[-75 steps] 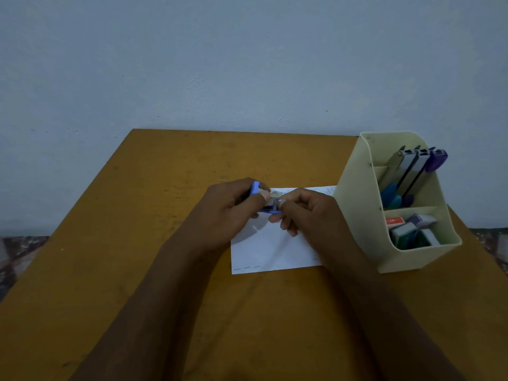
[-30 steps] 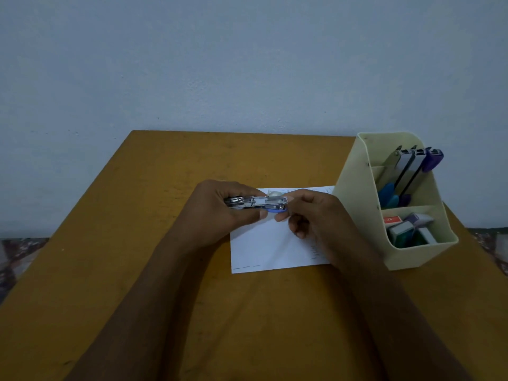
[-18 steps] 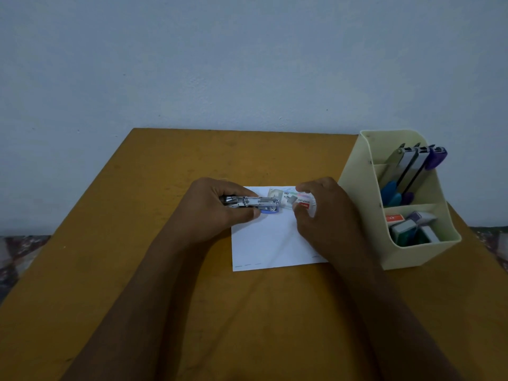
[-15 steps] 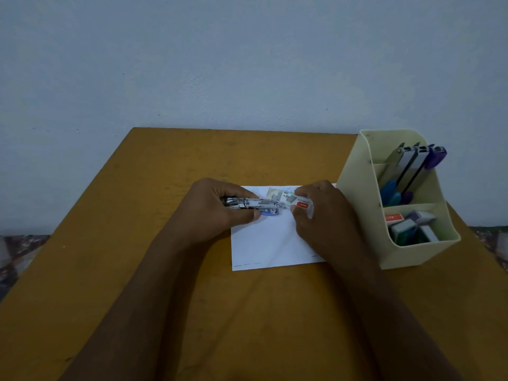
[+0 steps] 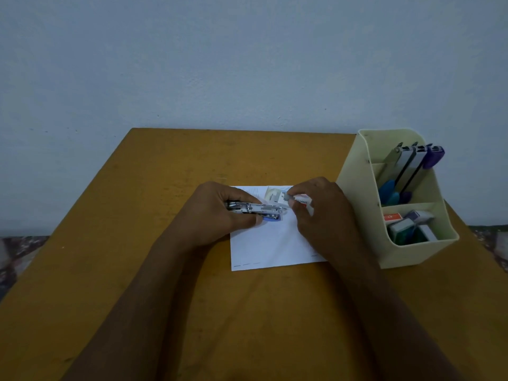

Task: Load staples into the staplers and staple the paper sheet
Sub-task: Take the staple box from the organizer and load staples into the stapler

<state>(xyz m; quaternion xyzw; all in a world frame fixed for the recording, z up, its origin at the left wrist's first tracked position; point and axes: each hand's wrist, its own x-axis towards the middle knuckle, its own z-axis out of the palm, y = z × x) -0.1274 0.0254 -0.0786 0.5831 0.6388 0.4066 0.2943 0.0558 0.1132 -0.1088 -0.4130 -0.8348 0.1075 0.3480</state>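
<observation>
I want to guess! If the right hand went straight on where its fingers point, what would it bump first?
Probably the stapler in the left hand: its metal front lies just beyond the small box that the right hand pinches. Depth is hard to judge.

Both forearms reach toward twelve o'clock. The left hand (image 5: pixel 220 213) grips the stapler (image 5: pixel 259 209); at its three o'clock, the right hand (image 5: pixel 324 215) pinches a staple box (image 5: pixel 301 201).

The ochre-yellow worktop (image 5: pixel 154 188) fills the lower half of the frame. A white paper sheet (image 5: pixel 270 244) lies flat on it near the centre; it is perhaps more than one sheet. At the right a cream desk organizer (image 5: pixel 356 207) stands on the worktop, just beside the paper.
</observation>
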